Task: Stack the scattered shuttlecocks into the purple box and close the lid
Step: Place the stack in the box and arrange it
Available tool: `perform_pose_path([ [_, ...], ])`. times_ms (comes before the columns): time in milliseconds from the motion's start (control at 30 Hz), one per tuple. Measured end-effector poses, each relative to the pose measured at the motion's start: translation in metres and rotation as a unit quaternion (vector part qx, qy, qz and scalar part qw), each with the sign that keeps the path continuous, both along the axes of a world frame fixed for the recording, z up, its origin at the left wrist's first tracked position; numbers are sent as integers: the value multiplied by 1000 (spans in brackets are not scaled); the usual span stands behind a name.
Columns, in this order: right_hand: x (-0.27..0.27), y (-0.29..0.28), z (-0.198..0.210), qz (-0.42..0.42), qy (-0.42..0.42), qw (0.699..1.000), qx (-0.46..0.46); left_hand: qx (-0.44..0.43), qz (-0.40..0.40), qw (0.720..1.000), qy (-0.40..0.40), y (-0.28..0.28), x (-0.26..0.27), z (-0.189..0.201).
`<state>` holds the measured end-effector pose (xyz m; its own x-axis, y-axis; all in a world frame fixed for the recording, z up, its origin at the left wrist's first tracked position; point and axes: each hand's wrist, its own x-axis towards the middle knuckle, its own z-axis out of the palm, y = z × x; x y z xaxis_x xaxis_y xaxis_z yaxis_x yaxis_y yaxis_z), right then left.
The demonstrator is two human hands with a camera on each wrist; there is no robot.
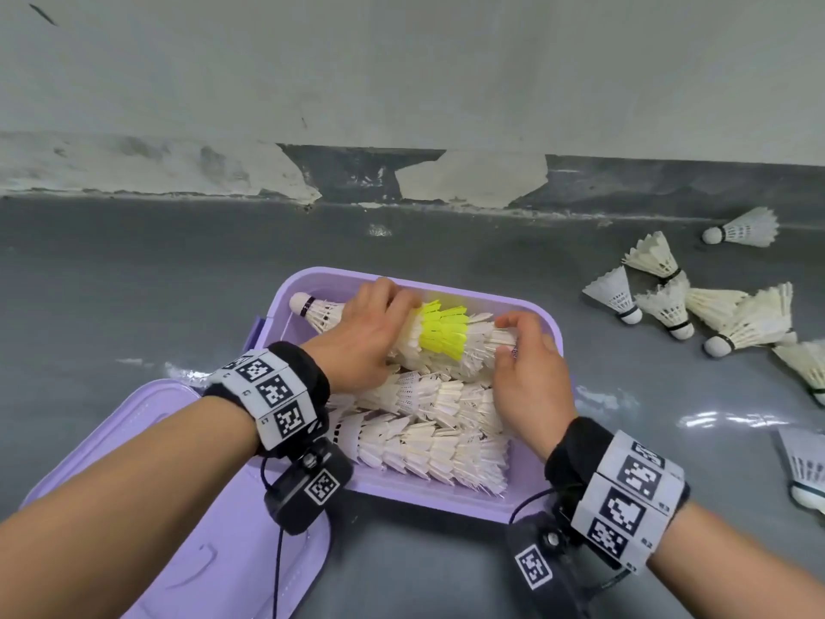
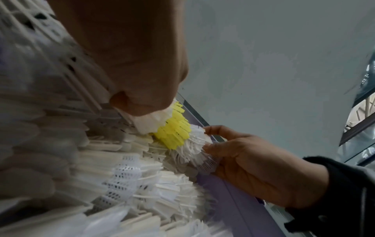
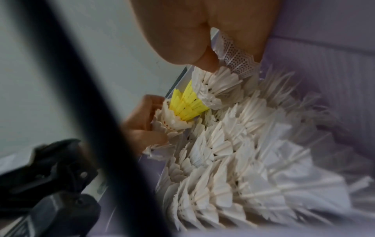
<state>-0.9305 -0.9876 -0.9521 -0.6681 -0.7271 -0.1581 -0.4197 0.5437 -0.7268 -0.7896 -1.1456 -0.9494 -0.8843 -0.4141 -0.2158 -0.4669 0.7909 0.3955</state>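
A purple box point(image 1: 547, 323) lies open on the grey floor, holding rows of nested white shuttlecocks point(image 1: 428, 444). Across its far side runs a nested stack point(image 1: 446, 337) with a yellow shuttlecock point(image 2: 172, 133) in the middle and a cork tip point(image 1: 301, 302) at the left. My left hand point(image 1: 361, 332) grips this stack left of the yellow one. My right hand point(image 1: 522, 350) pinches the stack's right end, a white mesh-skirted shuttlecock point(image 3: 237, 59). The purple lid point(image 1: 147, 440) lies flat at the box's near left.
Several loose white shuttlecocks point(image 1: 696, 306) lie scattered on the floor to the right, one point(image 1: 743, 229) near the wall and another point(image 1: 808, 475) at the right edge. A peeling grey wall point(image 1: 402, 105) runs behind the box.
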Motion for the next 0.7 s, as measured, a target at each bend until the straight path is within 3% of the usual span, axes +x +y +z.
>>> perform_pose_path([
  [133,2,10,7,2,111,992,-58,32,16,997,62,-3,6,2],
  [200,0,13,7,3,142,988,-57,-21,20,997,72,-4,14,5],
  [300,-2,18,3,-2,167,985,-41,-139,29,990,18,-8,30,8],
  [433,3,17,2,2,210,977,-34,-149,70,984,-63,-7,44,16],
  [567,3,10,7,44,188,980,-54,-139,124,980,-73,-5,36,23],
  [700,-1,2,9,65,188,979,-30,-126,131,983,-30,-10,20,15],
])
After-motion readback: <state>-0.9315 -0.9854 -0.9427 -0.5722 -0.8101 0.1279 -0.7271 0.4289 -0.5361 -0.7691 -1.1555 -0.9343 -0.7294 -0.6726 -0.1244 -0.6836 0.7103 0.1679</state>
